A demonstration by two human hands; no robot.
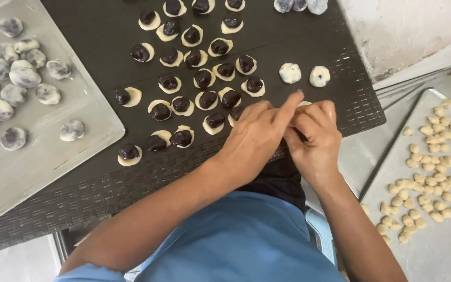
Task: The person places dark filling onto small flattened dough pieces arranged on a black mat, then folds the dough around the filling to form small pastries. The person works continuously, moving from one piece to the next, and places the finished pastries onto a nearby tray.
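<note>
Over the dark woven worktop [105, 31], your left hand [257, 137] and right hand [315, 140] press together, fingers closed around a small dough piece [305, 103] that is mostly hidden between them. Just beside them lie dough rounds topped with dark filling [194, 78]; two sealed balls [304, 74] sit beyond, and a tray [43, 156] of finished ones rests at your left.
</note>
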